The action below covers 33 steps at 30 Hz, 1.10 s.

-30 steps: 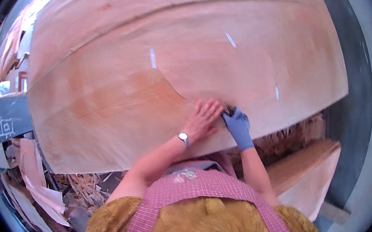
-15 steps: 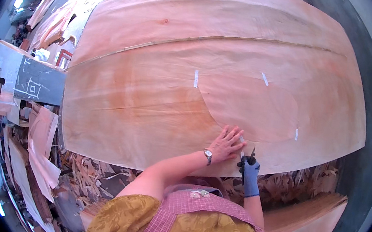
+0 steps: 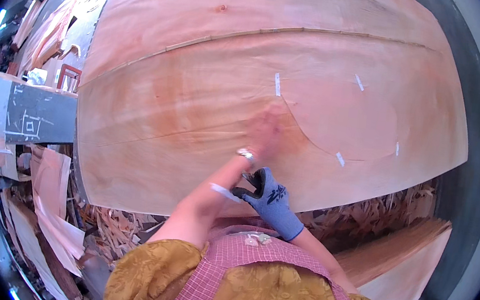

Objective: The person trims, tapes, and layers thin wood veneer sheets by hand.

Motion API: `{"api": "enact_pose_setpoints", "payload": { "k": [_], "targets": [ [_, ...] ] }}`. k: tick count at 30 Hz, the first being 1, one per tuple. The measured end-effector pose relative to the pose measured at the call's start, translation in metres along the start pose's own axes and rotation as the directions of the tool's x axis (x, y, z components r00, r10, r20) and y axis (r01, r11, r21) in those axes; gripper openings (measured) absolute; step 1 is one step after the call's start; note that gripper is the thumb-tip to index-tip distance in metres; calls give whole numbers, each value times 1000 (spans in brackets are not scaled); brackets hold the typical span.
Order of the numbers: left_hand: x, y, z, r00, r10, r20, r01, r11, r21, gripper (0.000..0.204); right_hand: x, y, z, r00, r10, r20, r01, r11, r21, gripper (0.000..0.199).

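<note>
A large, thin sheet of wood veneer lies in front of me. Set into it is a rounded paler patch, with short white tape strips across its outline in several spots. My left hand, bare and with a watch at the wrist, is over the veneer left of the patch; motion blurs it, but it looks stretched out. In a blue glove with black fingers, my right hand is by my left forearm. It pinches a loose strip of white tape. A small dark object beside its fingertips cannot be made out.
A long thin bamboo strip lies across the veneer's far half. Veneer scraps are heaped below the near edge. A stack of sheets stands at the near right, and a grey board with chalk marks at the left.
My left hand has left the patch's near edge, moving left and away from me. My right hand has swung left to my left forearm, with a loose tape strip now visible at its fingers.
</note>
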<state>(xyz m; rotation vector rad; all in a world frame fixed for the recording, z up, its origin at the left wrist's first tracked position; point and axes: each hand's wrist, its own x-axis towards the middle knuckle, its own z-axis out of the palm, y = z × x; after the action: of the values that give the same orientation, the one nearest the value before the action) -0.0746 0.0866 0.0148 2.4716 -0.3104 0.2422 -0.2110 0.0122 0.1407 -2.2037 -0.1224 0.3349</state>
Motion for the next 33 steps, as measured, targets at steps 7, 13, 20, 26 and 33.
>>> {"api": "enact_pose_setpoints", "payload": {
  "k": [7,13,20,26,33],
  "targets": [
    [-108,-216,-185,966,-216,-140,255,883,393,63,-42,-3,88,941,331,-66,-310,926,213,36],
    [-249,-370,-313,908,-360,-213,415,720,556,70,-81,-16,177,940,321,-116,-297,936,189,30],
    [-272,-397,-329,931,-285,-227,364,738,568,76,-106,-94,331,929,363,-68,-189,626,757,10],
    [-246,-389,-373,907,-421,-14,395,839,373,74,-142,-183,421,923,384,15,-255,580,774,12],
    [-111,-627,-472,989,-67,-135,141,727,672,65,-113,-248,510,910,415,3,-260,566,782,18]
  ]
}}
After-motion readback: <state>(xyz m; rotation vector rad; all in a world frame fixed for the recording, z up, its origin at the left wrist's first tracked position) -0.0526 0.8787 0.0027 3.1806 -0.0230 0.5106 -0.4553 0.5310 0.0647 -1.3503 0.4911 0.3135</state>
